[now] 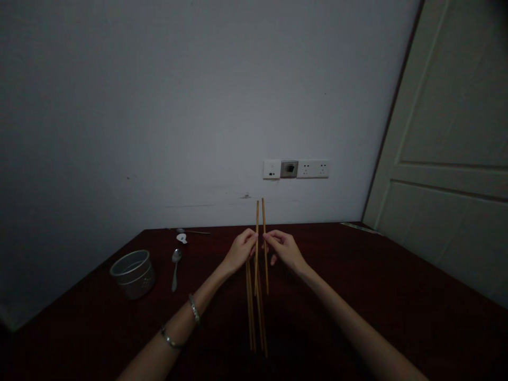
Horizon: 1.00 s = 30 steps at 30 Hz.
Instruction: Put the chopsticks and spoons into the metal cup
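My left hand point(241, 250) pinches a wooden chopstick point(256, 270) that stands nearly upright. Close beside it, my right hand point(284, 250) grips another chopstick point(265, 272) between thumb and fingers, its top leaning slightly left. The two sticks are a small gap apart. Below and behind them, several more chopsticks point(250, 312) lie lengthwise on the dark red table point(337, 307), their far ends hidden by my left hand and the held sticks.
At the left stand a grey metal-looking pot point(133, 286) and a spoon point(175, 272). Farther back are a small white piece point(181, 238) and a thin long-handled utensil point(194, 231). A wall with sockets point(313, 169) borders the table; a pale door point(448, 174) is at right.
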Motion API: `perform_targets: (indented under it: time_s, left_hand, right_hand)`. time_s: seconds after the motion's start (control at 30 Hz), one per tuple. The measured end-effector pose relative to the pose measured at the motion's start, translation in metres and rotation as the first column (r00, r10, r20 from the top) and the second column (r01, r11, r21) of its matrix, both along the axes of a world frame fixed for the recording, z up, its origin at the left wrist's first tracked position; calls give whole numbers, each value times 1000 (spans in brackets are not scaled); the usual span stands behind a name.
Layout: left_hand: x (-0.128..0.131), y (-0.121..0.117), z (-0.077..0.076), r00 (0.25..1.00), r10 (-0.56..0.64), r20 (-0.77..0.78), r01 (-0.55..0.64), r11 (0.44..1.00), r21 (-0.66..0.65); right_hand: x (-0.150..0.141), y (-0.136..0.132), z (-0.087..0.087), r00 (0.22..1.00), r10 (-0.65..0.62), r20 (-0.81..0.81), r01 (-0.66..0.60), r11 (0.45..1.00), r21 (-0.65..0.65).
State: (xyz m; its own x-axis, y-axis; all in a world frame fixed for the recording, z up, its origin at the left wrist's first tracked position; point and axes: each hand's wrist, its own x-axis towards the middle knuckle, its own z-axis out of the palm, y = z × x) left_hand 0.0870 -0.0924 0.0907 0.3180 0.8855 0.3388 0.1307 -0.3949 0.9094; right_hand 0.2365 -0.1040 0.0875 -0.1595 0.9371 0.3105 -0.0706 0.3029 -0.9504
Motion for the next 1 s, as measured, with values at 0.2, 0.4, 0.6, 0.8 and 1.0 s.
perform_targets:
  time_s: [0.2,0.4,0.6,0.8,1.0]
  left_hand:
    - [12,-3,-10,997,-8,80,14,997,-71]
    - [19,-5,-12,990,45,131,-32,995,-99]
    - [17,-3,-12,990,32,134,-19,995,-96]
    - [12,0,-12,997,39,69,-32,996,-88]
    - [9,4,-16,999,7,39,-2,991,-132]
  right_hand:
    - [0,2,-6,999,-2,-37,1,1000,-27]
    - [-2,1,-8,998,-21,-67,18,999,-44]
    - [-4,1,-9,995,-57,-77,53,997,-47]
    - [-3,3,-10,998,-26,-57,21,996,-92]
    - [1,1,-6,999,-34,7,35,990,-134]
